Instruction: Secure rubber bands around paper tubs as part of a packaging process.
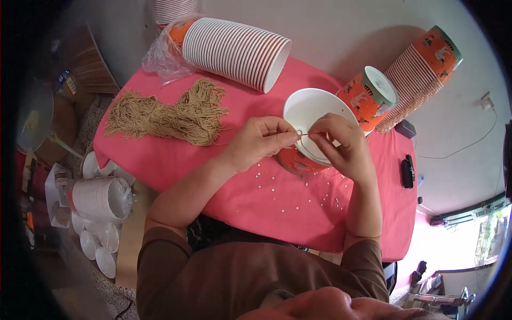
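Observation:
Both my hands meet over a white-lined paper bucket point(294, 109) with an orange printed outside, which stands on the pink tablecloth and leans slightly. Between my fingertips runs a short stretch of thin tan cord point(304, 134), with a small loop in it. My left hand point(260, 141) pinches the cord at the loop, thumb against forefinger. From the other side my right hand point(345, 143) pinches the same cord and hides part of the bucket's rim. To the left of my left hand lies a loose bundle of tan cords point(173, 118).
Nested paper buckets point(232, 53) lie on their side at the back, partly in clear plastic point(168, 58). Another stack point(410, 80) leans at the right, near an upturned bucket point(368, 98). Small white bits point(297, 208) dot the pink tablecloth point(245, 194). A black object point(408, 172) lies at the right edge.

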Demonstrator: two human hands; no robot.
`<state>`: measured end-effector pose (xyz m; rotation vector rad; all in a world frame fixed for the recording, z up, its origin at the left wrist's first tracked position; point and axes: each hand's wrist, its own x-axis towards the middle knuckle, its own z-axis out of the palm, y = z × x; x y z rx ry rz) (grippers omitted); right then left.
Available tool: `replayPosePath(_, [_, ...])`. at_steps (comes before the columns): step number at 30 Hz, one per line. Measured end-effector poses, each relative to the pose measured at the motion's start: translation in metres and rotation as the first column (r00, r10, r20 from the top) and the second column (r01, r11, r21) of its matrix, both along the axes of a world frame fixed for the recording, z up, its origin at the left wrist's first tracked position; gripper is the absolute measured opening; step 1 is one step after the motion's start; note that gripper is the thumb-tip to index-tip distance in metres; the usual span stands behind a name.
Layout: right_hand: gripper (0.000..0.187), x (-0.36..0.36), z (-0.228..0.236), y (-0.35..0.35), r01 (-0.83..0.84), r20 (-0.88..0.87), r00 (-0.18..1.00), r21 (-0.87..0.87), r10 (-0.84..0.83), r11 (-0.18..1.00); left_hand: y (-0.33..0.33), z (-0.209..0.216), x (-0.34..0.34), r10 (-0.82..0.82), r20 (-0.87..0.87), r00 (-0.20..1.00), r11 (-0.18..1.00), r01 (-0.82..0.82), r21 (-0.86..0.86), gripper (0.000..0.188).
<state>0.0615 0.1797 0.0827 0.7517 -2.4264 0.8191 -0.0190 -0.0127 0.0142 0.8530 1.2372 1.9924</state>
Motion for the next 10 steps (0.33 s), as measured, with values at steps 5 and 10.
replayPosePath(5, [0.007,0.012,0.010,0.004,0.025,0.029,0.999,-0.039,-0.023,0.999,-0.004,-0.007,-0.002,0.120,-0.315,0.942,0.991,-0.131,-0.014,0.015])
replayPosePath(10, [0.009,0.014,0.010,-0.003,0.002,-0.062,0.998,0.069,0.003,0.998,-0.010,0.002,-0.002,-0.018,-0.076,0.997,0.995,0.011,-0.094,0.015])
